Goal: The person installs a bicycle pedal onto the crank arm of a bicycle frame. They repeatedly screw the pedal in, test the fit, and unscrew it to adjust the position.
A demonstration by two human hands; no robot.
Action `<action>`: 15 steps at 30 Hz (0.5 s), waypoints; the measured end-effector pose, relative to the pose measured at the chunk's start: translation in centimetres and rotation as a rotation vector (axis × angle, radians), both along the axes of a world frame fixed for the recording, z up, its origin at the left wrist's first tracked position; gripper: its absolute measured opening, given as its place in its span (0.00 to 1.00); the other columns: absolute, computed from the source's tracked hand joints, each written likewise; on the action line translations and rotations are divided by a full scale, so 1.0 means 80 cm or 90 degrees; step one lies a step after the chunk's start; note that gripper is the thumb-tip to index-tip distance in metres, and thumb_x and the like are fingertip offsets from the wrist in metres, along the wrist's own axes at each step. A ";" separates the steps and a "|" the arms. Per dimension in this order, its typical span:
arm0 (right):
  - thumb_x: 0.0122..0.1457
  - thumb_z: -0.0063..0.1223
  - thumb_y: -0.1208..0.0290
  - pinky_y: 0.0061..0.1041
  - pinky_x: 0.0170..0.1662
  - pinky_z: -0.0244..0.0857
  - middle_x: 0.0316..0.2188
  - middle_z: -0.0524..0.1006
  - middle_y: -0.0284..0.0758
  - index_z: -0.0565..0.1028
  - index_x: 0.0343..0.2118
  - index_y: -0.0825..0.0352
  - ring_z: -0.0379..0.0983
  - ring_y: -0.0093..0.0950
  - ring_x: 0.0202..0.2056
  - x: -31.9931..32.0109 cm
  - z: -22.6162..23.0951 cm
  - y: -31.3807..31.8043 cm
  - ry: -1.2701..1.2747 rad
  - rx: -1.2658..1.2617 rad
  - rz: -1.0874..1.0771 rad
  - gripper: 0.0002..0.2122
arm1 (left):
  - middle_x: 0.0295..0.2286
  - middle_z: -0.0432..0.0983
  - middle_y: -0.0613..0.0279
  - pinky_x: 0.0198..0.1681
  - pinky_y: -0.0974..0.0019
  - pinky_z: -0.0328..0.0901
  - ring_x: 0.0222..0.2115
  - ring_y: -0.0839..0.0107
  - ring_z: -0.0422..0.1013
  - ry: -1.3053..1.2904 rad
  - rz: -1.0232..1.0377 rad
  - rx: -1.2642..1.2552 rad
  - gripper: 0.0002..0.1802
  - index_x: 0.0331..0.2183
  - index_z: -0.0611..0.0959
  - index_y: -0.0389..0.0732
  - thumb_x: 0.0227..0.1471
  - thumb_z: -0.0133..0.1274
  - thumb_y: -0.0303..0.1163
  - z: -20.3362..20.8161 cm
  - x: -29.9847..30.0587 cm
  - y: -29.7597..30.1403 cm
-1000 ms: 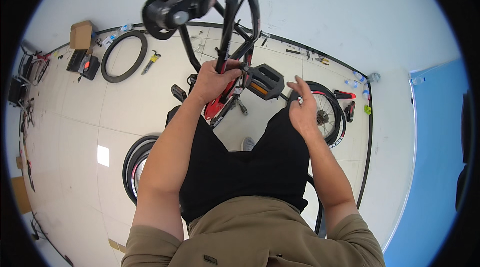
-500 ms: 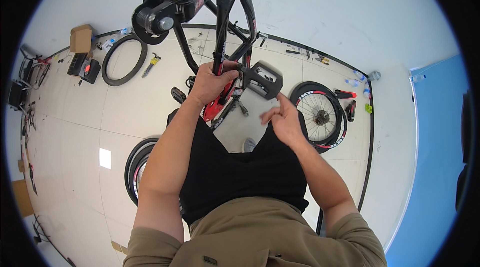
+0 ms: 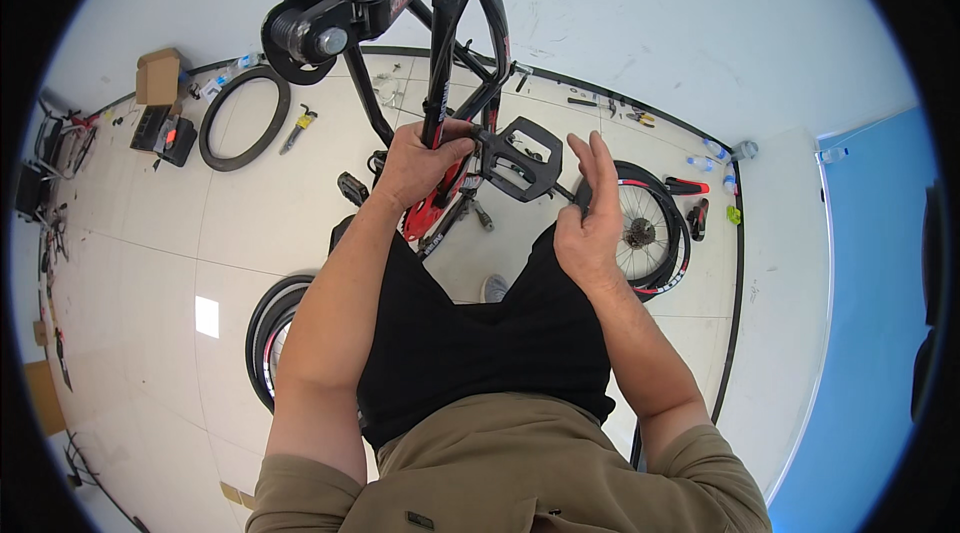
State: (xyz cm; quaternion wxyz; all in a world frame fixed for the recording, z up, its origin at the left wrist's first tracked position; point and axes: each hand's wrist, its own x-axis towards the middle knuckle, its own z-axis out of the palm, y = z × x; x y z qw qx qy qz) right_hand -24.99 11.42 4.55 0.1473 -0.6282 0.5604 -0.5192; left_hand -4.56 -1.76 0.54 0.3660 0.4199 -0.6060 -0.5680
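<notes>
A black bicycle pedal juts out to the right of the bike frame. At its inner end, the thumb and fingers of my left hand are closed around the axle area, and exactly what they pinch is partly hidden. My right hand is just right of the pedal, fingers stretched upward and apart from it. A short dark rod shows between the pedal's outer edge and my right thumb; I cannot tell whether they touch. Below my left hand is the red chainring, partly covered.
On the right, a spoked wheel lies on the tiled floor. Another wheel is beside my left leg. Farther off are a loose tyre, an opened cardboard box, a yellow-and-black tool and, along the wall, several bottles.
My right hand has drawn away from the pedal's outer edge, and its fingers have straightened upward. The pedal has turned a little. My left hand has kept its hold.
</notes>
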 end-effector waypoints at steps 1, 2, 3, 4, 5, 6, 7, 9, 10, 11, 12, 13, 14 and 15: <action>0.43 0.33 0.92 0.36 0.64 0.59 0.59 0.68 0.51 0.52 0.67 0.72 0.61 0.43 0.65 0.001 0.002 -0.003 0.041 -0.041 0.014 0.41 | 0.36 0.84 0.59 0.45 0.70 0.71 0.36 0.74 0.78 0.007 -0.002 -0.002 0.15 0.45 0.84 0.32 0.54 0.61 0.26 -0.001 0.000 -0.001; 0.43 0.34 0.91 0.37 0.65 0.58 0.58 0.69 0.51 0.53 0.67 0.73 0.62 0.44 0.64 0.000 0.006 -0.006 0.116 -0.065 0.020 0.40 | 0.36 0.84 0.59 0.45 0.70 0.71 0.36 0.74 0.78 0.014 -0.004 -0.004 0.16 0.45 0.84 0.32 0.54 0.61 0.26 -0.002 0.000 -0.001; 0.43 0.35 0.91 0.38 0.65 0.56 0.58 0.69 0.51 0.53 0.67 0.73 0.63 0.45 0.62 -0.003 0.010 -0.008 0.190 -0.089 0.026 0.40 | 0.36 0.84 0.59 0.45 0.70 0.71 0.36 0.75 0.78 0.013 -0.002 -0.004 0.15 0.45 0.84 0.32 0.54 0.61 0.25 -0.003 0.001 -0.001; 0.43 0.36 0.91 0.38 0.66 0.55 0.57 0.70 0.52 0.54 0.67 0.73 0.65 0.45 0.61 -0.005 0.012 -0.009 0.266 -0.113 0.031 0.40 | 0.35 0.84 0.59 0.45 0.70 0.71 0.36 0.75 0.78 0.012 -0.001 -0.004 0.15 0.44 0.84 0.32 0.54 0.61 0.25 -0.001 -0.001 0.000; 0.43 0.37 0.91 0.39 0.66 0.54 0.54 0.72 0.50 0.55 0.66 0.73 0.66 0.45 0.59 -0.007 0.008 -0.010 0.279 -0.025 -0.006 0.39 | 0.35 0.84 0.59 0.45 0.70 0.71 0.36 0.75 0.77 0.012 0.000 -0.004 0.14 0.44 0.85 0.32 0.54 0.61 0.25 0.000 -0.001 0.000; 0.43 0.38 0.90 0.40 0.66 0.53 0.51 0.75 0.48 0.56 0.66 0.73 0.68 0.44 0.56 -0.010 -0.003 -0.010 0.291 0.062 -0.044 0.39 | 0.34 0.84 0.60 0.44 0.70 0.71 0.35 0.76 0.77 0.005 0.004 0.000 0.14 0.43 0.85 0.33 0.53 0.61 0.25 0.000 -0.001 0.001; 0.44 0.39 0.90 0.40 0.66 0.52 0.48 0.77 0.47 0.58 0.65 0.73 0.70 0.43 0.54 -0.015 -0.016 -0.012 0.305 0.148 -0.083 0.38 | 0.33 0.84 0.61 0.44 0.70 0.71 0.34 0.76 0.77 0.002 0.007 0.003 0.14 0.42 0.86 0.34 0.53 0.62 0.26 -0.001 -0.002 0.001; 0.45 0.41 0.89 0.41 0.66 0.51 0.37 0.83 0.38 0.60 0.64 0.74 0.73 0.39 0.49 -0.041 -0.066 -0.016 0.178 0.289 -0.049 0.36 | 0.32 0.84 0.61 0.43 0.70 0.70 0.34 0.76 0.77 0.001 0.013 -0.001 0.13 0.42 0.87 0.35 0.52 0.63 0.26 -0.001 0.000 -0.003; 0.45 0.41 0.89 0.41 0.65 0.53 0.35 0.83 0.36 0.60 0.64 0.74 0.74 0.40 0.49 -0.041 -0.073 -0.006 0.142 0.304 -0.044 0.36 | 0.32 0.84 0.61 0.43 0.70 0.70 0.34 0.76 0.77 -0.001 0.015 0.003 0.13 0.42 0.87 0.35 0.52 0.63 0.26 -0.004 -0.002 0.002; 0.46 0.41 0.89 0.40 0.64 0.55 0.34 0.84 0.35 0.59 0.64 0.74 0.74 0.40 0.48 -0.041 -0.081 0.000 0.106 0.320 -0.040 0.36 | 0.32 0.84 0.61 0.43 0.70 0.70 0.33 0.76 0.77 -0.002 0.017 0.007 0.14 0.42 0.87 0.35 0.52 0.63 0.26 -0.006 -0.003 0.005; 0.47 0.39 0.90 0.35 0.58 0.63 0.41 0.83 0.40 0.58 0.65 0.73 0.75 0.41 0.49 -0.045 -0.085 0.004 0.081 0.327 -0.048 0.36 | 0.33 0.84 0.61 0.43 0.70 0.70 0.33 0.76 0.77 0.001 0.012 0.018 0.14 0.42 0.87 0.35 0.52 0.63 0.26 -0.006 -0.004 0.000; 0.47 0.38 0.90 0.33 0.55 0.65 0.43 0.82 0.41 0.58 0.65 0.72 0.75 0.40 0.49 -0.042 -0.084 0.005 0.067 0.296 -0.062 0.36 | 0.33 0.83 0.63 0.42 0.72 0.71 0.34 0.77 0.76 0.018 0.000 -0.020 0.13 0.43 0.85 0.33 0.55 0.60 0.24 -0.004 -0.005 -0.004; 0.47 0.38 0.90 0.30 0.52 0.67 0.45 0.81 0.42 0.58 0.66 0.72 0.76 0.39 0.49 -0.040 -0.084 0.005 0.053 0.265 -0.077 0.36 | 0.33 0.83 0.62 0.42 0.72 0.71 0.34 0.77 0.76 0.023 -0.001 -0.005 0.13 0.43 0.85 0.32 0.55 0.60 0.23 -0.003 -0.003 -0.002; 0.47 0.37 0.91 0.28 0.49 0.69 0.47 0.81 0.43 0.57 0.66 0.72 0.76 0.39 0.48 -0.037 -0.083 0.007 0.039 0.234 -0.093 0.36 | 0.34 0.83 0.61 0.43 0.71 0.71 0.35 0.77 0.77 0.029 -0.003 0.010 0.14 0.44 0.84 0.32 0.55 0.60 0.23 -0.003 -0.002 0.001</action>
